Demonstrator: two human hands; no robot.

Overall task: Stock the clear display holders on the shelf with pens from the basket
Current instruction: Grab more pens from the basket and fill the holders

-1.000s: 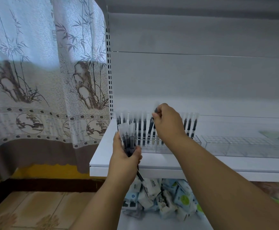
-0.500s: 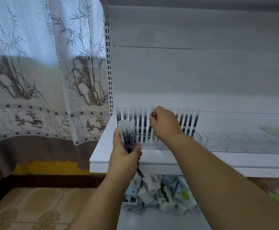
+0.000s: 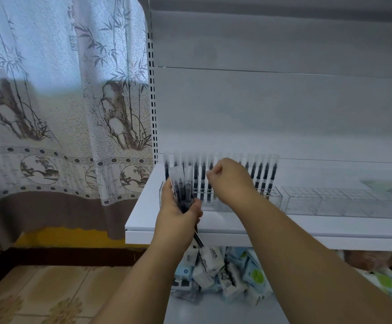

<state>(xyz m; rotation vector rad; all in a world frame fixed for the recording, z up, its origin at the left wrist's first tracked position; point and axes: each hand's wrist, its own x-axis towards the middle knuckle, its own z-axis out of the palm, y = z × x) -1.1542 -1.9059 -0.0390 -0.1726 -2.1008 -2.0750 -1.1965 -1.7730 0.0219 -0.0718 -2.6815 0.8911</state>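
A: What's nearest?

B: The left hand (image 3: 178, 213), gripping a bundle of pens (image 3: 183, 190) in front of the shelf (image 3: 225, 224). They stand nearly upright, clear caps up, dark barrels poking out below the palm.

A: And the right hand (image 3: 231, 177)?

B: Just beside the bundle, up and to its right. The fingers are curled, the thumb and fingertips pinched together at the left. Whether a pen sits in that pinch I cannot tell; it's blurred.

A: Where does the next pen go?

B: Into the near clear holder (image 3: 218, 202), right behind both hands. Its pens (image 3: 266, 174) stand upright in a row, so I judge a pen must go in lengthwise, straight down. The right hand is nearer the row.

A: Anything in the way?

B: The standing caps crowd each slot. Further right sits an empty holder (image 3: 339, 202). Packets (image 3: 227, 274) lie on the lower shelf; a curtain (image 3: 62, 113) hangs left. No basket is visible.
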